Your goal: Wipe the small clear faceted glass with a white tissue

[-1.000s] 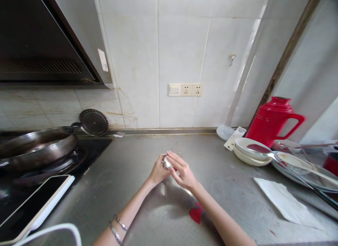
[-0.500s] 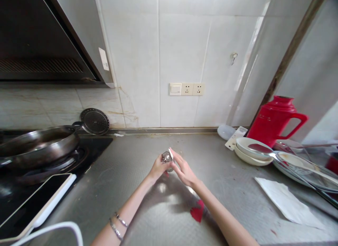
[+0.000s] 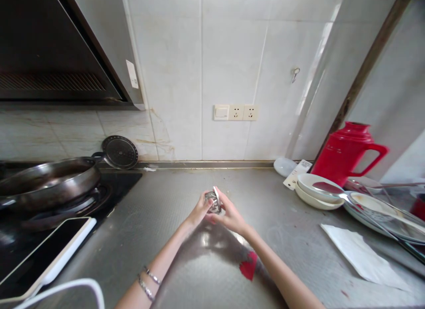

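A small shiny glass-like container (image 3: 212, 202) is held between my two hands above the middle of the steel counter. My left hand (image 3: 200, 210) grips it from the left, with the thumb laid across its front. From the right, my right hand (image 3: 229, 217) closes around it, fingers behind and thumb below. A thin white rim or disc (image 3: 216, 195) shows at the container's right side, against the right fingers; whether it is a lid I cannot tell. Much of the container is covered by fingers.
To the left stand a steel pan (image 3: 49, 185) on the black stove and a phone (image 3: 46, 256) with a white cable. On the right are a red thermos (image 3: 347, 154), stacked bowls (image 3: 318, 198), plates and a white tissue (image 3: 361, 256). A red scrap (image 3: 248, 265) lies near my right forearm.
My right hand has turned: its thumb has dropped lower and its fingers curl more around the container, showing more of its front. The left thumb now lies across the front.
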### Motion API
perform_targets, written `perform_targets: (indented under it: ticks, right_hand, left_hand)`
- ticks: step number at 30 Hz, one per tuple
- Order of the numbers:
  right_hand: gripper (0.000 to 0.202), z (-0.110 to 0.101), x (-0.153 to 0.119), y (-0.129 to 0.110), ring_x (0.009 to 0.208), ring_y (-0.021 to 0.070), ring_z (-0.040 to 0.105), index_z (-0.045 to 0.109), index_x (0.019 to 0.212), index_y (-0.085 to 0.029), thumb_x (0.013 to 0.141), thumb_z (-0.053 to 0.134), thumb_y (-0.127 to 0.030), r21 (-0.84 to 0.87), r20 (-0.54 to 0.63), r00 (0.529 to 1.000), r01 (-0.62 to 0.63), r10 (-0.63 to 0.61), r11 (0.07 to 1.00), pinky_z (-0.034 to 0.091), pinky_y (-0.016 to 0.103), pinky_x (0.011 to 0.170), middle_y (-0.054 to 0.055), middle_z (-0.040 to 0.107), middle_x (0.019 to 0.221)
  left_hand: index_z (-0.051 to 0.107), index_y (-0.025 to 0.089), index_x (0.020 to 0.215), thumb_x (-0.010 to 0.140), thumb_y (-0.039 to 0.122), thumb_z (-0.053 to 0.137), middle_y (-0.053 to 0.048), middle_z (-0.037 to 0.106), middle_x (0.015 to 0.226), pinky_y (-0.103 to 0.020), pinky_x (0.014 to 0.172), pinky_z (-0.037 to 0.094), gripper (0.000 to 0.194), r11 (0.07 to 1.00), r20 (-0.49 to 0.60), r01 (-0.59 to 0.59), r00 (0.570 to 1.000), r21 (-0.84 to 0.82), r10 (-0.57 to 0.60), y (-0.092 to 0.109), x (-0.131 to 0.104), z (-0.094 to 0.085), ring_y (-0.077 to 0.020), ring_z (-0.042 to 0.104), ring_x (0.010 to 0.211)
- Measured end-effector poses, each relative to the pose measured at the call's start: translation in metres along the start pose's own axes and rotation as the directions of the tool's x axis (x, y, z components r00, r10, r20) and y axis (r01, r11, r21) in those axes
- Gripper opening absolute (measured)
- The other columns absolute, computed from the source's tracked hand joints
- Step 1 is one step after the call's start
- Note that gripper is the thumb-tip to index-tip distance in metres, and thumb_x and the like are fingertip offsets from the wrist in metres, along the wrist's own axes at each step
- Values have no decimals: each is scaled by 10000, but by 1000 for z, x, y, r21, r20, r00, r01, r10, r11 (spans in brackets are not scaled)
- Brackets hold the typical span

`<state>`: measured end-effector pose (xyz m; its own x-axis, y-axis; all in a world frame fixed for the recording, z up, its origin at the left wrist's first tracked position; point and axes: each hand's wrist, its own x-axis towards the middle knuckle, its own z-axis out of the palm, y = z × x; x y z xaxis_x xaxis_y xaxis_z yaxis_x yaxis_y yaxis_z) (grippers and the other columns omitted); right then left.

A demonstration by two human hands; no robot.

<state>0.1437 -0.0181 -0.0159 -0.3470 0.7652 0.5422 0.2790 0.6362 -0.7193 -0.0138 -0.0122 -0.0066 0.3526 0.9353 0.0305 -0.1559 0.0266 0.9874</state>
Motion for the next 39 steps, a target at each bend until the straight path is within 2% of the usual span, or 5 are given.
perform_targets:
  ticks: [5, 9, 13, 23, 39]
  right_hand:
    - [622, -4, 5, -2, 1054, 238, 642, 373, 1404, -217, 839, 615, -313, 225, -27, 992, -115, 124, 968, 567, 368, 827, 105, 607, 1257]
    - [475, -4, 7, -5, 983, 226, 670, 498, 1279, -206, 835, 626, -320, 236, -9, 993, -109, 115, 966, 562, 365, 838, 73, 674, 1136]
    - [568, -1, 4, -4, 1002, 224, 668, 419, 1355, -219, 839, 626, -337, 181, 2, 994, -105, 107, 978, 566, 356, 832, 76, 660, 1171]
    - [568, -15, -2, -5, 1339, 274, 396, 416, 1383, -263, 868, 578, -438, -273, -10, 1000, 24, -28, 962, 351, 499, 1093, 112, 421, 1452]
    - [422, -17, 0, -11, 1292, 260, 450, 514, 1326, -259, 936, 467, -412, -279, -108, 989, 69, -102, 958, 374, 477, 1080, 103, 477, 1409]
  left_hand:
    - [-6, 245, 1477, 586, 566, 791, -136, 631, 1083, -250, 535, 510, 1238, 981, 147, -51, 989, 187, 24, -4, 1, -8, -154, 631, 669]
    - [160, 226, 1445, 597, 353, 838, -128, 634, 1137, -305, 725, 532, 1093, 926, 109, -188, 981, 329, 160, -8, 3, -5, -197, 660, 840]
    - [371, 193, 1309, 595, 280, 823, -115, 642, 1136, -367, 903, 483, 850, 871, 53, -279, 958, 404, 282, -7, 2, -2, -237, 634, 1006]
    - [370, 187, 1272, 569, 159, 764, -77, 618, 1092, -303, 776, 499, 806, 842, -47, -254, 949, 476, 313, -13, 5, -5, -176, 605, 874]
    - [369, 202, 1256, 578, 93, 721, -85, 584, 1128, -278, 753, 499, 771, 840, 8, -328, 933, 431, 360, -5, 0, 4, -182, 591, 912]
